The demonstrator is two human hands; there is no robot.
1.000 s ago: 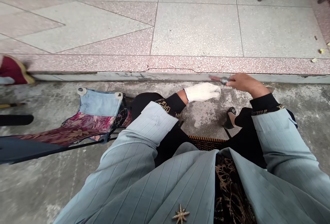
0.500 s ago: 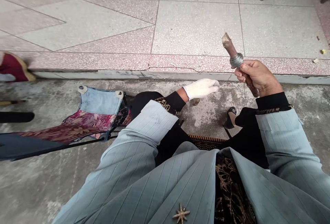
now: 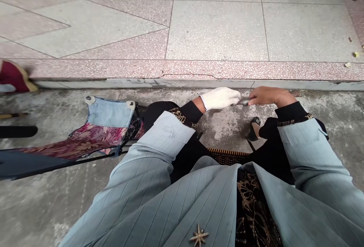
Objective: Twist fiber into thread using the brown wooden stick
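My right hand (image 3: 269, 96) is bare and closed around a brown wooden stick with a band of grey wire (image 3: 243, 101) wound about it. The stick lies low and almost level, its front end pointing left. My left hand (image 3: 221, 98) wears a white knitted glove, fingers bunched, and meets the stick's tip just above the grey concrete ground (image 3: 227, 125). What the gloved fingers pinch is hidden. Both arms are in pale blue striped sleeves (image 3: 159, 144) over black cuffs with gold embroidery.
A raised pink and grey terrazzo step (image 3: 176, 71) runs across just beyond my hands. A folding stool with patchwork fabric seat (image 3: 99, 129) stands to the left. A black shoe (image 3: 252, 129) shows below my right wrist. A red slipper (image 3: 13, 76) lies far left.
Half a second ago my right hand held the stick raised, tip pointing up. It has swung down to the ground, level, against my gloved left hand, which barely moved.
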